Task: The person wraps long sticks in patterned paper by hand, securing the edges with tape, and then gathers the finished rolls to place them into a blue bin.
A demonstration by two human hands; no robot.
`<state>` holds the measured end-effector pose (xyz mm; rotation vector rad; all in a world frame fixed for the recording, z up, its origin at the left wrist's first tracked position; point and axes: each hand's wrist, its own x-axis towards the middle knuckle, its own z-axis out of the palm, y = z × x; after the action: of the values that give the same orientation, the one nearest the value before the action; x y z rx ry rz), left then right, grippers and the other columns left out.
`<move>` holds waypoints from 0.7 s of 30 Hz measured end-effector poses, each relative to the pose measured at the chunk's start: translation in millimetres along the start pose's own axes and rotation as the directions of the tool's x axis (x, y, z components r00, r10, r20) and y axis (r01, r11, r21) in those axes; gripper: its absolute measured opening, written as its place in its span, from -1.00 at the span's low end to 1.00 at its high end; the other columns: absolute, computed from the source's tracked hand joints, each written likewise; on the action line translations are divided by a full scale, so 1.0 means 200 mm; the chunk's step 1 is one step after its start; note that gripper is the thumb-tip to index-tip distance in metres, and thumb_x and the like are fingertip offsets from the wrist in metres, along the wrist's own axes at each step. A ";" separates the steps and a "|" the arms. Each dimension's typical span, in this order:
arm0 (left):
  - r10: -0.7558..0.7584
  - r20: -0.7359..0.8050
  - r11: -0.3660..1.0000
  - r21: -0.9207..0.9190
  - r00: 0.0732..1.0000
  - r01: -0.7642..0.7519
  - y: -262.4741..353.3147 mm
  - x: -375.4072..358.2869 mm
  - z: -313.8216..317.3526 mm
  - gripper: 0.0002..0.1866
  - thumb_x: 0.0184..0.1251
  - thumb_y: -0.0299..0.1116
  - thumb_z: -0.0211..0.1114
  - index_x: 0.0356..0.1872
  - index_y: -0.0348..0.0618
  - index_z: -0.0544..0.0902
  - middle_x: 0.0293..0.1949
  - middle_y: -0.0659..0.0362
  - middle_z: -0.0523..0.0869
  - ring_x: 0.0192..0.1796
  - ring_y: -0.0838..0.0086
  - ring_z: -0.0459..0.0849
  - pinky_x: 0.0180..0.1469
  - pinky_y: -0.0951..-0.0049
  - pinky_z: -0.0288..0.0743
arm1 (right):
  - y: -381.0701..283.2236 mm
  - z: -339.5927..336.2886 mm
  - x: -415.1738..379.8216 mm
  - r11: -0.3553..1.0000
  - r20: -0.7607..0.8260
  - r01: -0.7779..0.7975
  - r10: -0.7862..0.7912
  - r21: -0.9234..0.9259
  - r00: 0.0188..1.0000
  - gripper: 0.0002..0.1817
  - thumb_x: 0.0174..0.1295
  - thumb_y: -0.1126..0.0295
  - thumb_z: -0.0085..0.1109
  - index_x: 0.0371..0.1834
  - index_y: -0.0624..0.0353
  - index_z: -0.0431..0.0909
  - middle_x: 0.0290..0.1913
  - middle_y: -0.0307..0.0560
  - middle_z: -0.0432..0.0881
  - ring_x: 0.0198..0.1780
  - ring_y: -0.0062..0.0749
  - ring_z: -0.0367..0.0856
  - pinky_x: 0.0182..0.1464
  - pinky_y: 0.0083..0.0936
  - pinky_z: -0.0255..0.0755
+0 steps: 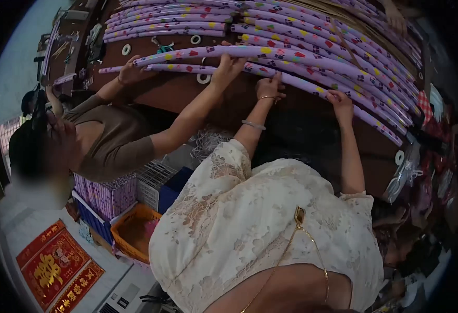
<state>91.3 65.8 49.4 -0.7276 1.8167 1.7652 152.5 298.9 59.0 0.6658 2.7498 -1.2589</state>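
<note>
Both my hands are at a long purple patterned roll along the table's near edge. My left hand, with a gold bracelet and a pale bangle on its arm, has its fingers closed on the roll. Further right, my right hand pinches the roll's lower edge. Another purple roll lies just beyond; a co-worker on the left holds it with two hands. More patterned rolls lie in rows across the table behind.
The brown table bears white tape rings and green-handled scissors. A co-worker sits at the left. An orange basket stands low at left. Another person's hand shows at the top right. Clear plastic hangs at right.
</note>
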 end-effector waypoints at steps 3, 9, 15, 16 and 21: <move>-0.044 0.011 0.999 0.015 0.999 0.044 -0.01 0.01 0.01 -0.47 0.18 0.05 0.13 -0.27 -0.36 0.54 -0.42 0.05 0.67 -0.62 0.37 0.63 -0.68 0.49 0.42 | -0.08 -0.05 0.02 0.980 0.115 -0.129 0.147 -0.152 0.982 -0.73 0.07 0.22 0.19 -0.20 0.06 0.60 -0.32 -0.12 0.61 -0.29 -0.32 0.56 -0.23 -0.47 0.39; -0.019 0.072 1.000 -0.004 0.997 0.019 -0.02 0.01 0.01 -0.47 0.18 0.07 0.12 -0.32 -0.36 0.53 -0.40 0.03 0.66 -0.57 0.36 0.65 -0.64 0.50 0.45 | 0.15 -0.01 0.10 0.995 0.163 -0.044 0.028 0.093 0.986 -0.73 0.09 0.22 0.15 -0.17 0.06 0.60 -0.26 -0.13 0.62 -0.22 -0.33 0.57 -0.17 -0.49 0.39; 0.033 0.095 0.999 0.037 0.995 -0.037 -0.05 0.03 0.04 -0.43 0.16 0.06 0.14 -0.20 -0.40 0.54 -0.33 -0.01 0.66 -0.53 0.33 0.67 -0.60 0.49 0.49 | -0.01 0.02 0.07 0.970 0.031 0.144 -0.140 -0.196 0.990 -0.71 0.11 0.05 0.07 -0.26 -0.06 0.63 -0.30 -0.13 0.57 -0.21 -0.25 0.52 -0.17 -0.34 0.36; 0.051 0.083 0.998 0.040 0.995 -0.054 -0.05 0.02 0.04 -0.44 0.17 0.05 0.13 -0.21 -0.40 0.55 -0.34 0.00 0.67 -0.53 0.34 0.67 -0.61 0.49 0.48 | -0.07 0.05 0.06 0.955 0.023 0.212 -0.212 -0.208 0.977 -0.69 0.09 0.00 0.08 -0.30 -0.06 0.63 -0.33 -0.15 0.55 -0.22 -0.25 0.51 -0.16 -0.30 0.33; 0.075 0.008 0.996 0.036 0.997 -0.076 -0.05 0.01 0.06 -0.53 0.19 -0.02 0.13 -0.37 -0.35 0.59 -0.50 0.08 0.67 -0.60 0.39 0.65 -0.65 0.53 0.43 | -0.16 0.18 0.03 0.872 -0.016 0.191 -0.222 -0.451 0.975 -0.67 0.01 -0.03 0.15 -0.30 -0.09 0.64 -0.29 -0.20 0.52 -0.15 -0.28 0.48 -0.06 -0.21 0.24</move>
<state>97.0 78.0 40.2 -0.6455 1.8894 1.7748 128.8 256.1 57.1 0.3826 3.0681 -0.5795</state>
